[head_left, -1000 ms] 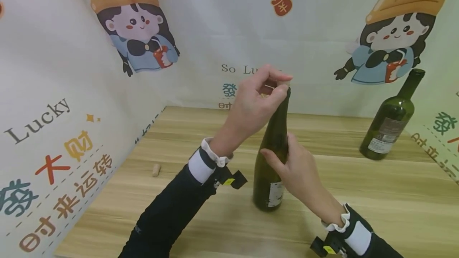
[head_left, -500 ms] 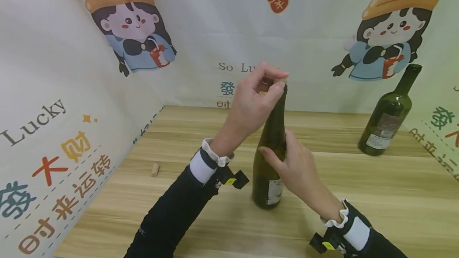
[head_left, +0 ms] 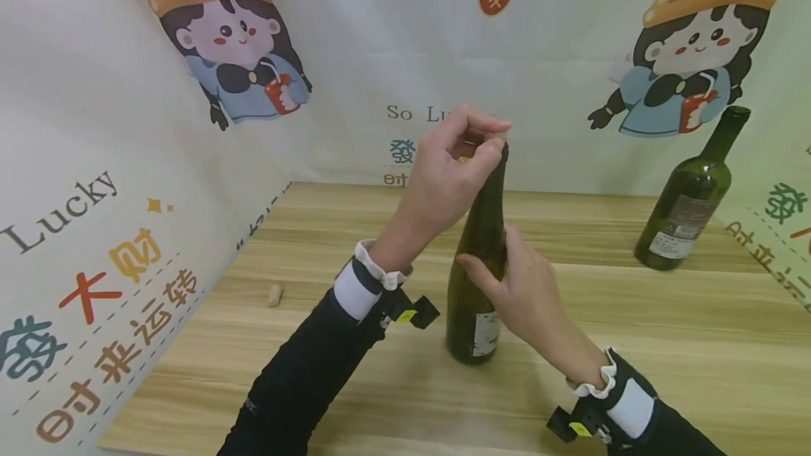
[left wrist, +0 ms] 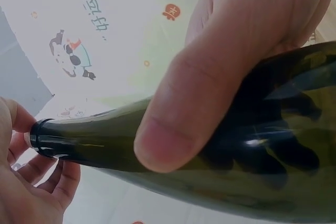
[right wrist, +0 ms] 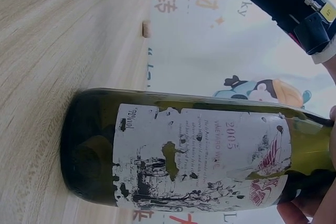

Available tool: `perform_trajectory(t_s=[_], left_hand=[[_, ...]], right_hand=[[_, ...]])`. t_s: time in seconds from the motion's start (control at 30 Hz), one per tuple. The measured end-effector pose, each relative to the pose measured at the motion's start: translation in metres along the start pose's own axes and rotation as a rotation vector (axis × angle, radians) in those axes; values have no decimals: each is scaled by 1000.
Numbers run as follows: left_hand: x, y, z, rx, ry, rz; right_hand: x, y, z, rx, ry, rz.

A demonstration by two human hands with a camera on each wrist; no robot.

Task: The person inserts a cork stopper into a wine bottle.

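Wrapping the bottle: right grip; pinching cork over mouth: left grip.

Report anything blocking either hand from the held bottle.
Nothing visible does: the right grip holds the bottle's body, and the left grip seems to pinch a small pale piece, possibly a cork, at its mouth. The second bottle stands apart, farther right.

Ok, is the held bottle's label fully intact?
No, in the right wrist view the label on the held bottle has several patches missing.
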State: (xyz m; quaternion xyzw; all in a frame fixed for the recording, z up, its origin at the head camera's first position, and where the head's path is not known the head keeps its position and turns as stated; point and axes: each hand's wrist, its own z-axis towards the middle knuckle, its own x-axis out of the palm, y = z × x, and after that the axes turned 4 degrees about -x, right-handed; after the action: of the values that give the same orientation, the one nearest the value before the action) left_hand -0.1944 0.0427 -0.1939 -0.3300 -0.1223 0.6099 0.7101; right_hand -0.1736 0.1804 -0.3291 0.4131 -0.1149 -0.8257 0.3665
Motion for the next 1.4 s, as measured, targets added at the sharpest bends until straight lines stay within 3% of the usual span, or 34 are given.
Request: perform_trajectory(t_s=[0.27, 1.2, 1.4], left_hand=[[3, 1, -1, 1, -17, -28], [4, -1, 0, 27, -17, 26], [6, 9, 2, 62, -24, 77]], right_hand=[[0, -1, -1, 15, 15, 4], [-1, -2, 0, 1, 0, -23], [-3, -1, 0, -4, 16, -16]])
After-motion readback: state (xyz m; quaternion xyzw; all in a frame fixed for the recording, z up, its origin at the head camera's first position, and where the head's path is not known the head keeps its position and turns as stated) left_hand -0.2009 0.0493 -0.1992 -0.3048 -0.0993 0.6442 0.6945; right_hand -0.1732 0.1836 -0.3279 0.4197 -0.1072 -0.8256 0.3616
